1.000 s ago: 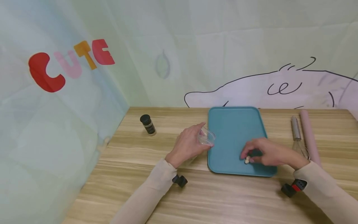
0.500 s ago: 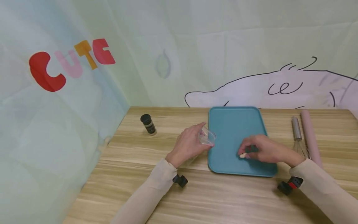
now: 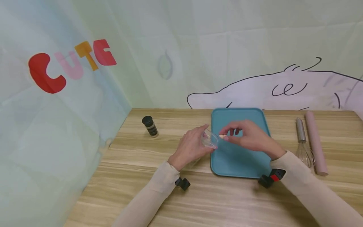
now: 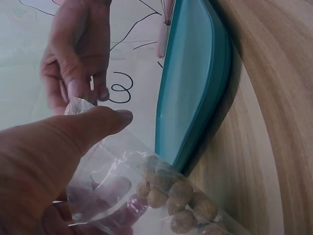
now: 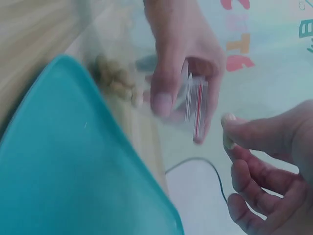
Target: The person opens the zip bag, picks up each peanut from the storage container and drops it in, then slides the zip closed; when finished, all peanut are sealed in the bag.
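Note:
My left hand (image 3: pixel 192 145) holds a clear plastic zip bag (image 3: pixel 209 138) by its mouth, left of the blue tray (image 3: pixel 241 164). Thumb and fingers spread the mouth apart. Several small round tan balls (image 4: pixel 181 193) lie low in the bag in the left wrist view; their exact kind is unclear. My right hand (image 3: pixel 249 136) is over the tray, close to the bag's mouth. Between thumb and forefinger it pinches a small pale piece (image 3: pixel 222 136), mostly covered by the fingertips in the right wrist view.
A black-capped spice jar (image 3: pixel 150 126) stands at the left of the wooden table (image 3: pixel 215 201). Right of the tray lie a whisk (image 3: pixel 302 142) and a pink rolling pin (image 3: pixel 316 143). A printed cloth (image 3: pixel 175 56) hangs behind.
My right hand has picked the pale piece up from the tray and carried it left and away from me to the bag's mouth. The left hand has stayed in place.

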The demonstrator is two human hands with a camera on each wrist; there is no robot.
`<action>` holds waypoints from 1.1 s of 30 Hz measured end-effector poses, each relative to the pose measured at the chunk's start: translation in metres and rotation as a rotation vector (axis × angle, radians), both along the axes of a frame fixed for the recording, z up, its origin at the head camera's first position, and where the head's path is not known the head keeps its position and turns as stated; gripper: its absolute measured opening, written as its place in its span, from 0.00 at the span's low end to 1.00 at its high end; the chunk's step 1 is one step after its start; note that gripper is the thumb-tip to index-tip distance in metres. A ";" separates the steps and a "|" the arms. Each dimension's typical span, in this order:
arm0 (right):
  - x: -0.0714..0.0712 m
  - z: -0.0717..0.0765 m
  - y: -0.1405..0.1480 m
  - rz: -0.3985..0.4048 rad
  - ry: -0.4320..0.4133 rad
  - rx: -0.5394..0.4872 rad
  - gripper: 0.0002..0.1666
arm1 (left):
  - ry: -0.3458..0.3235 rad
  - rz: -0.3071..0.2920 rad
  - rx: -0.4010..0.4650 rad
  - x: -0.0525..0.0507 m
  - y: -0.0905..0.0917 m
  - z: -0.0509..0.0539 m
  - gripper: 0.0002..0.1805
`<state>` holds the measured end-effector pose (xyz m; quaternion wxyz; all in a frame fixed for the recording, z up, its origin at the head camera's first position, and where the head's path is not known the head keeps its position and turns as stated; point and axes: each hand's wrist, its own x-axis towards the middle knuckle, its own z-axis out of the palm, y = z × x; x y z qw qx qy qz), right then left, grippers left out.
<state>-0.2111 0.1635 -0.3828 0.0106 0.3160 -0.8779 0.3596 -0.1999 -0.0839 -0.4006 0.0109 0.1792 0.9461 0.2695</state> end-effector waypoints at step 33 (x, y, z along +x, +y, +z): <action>0.021 -0.007 -0.036 -0.088 0.025 -0.098 0.04 | 0.066 0.012 0.070 0.000 -0.001 0.001 0.50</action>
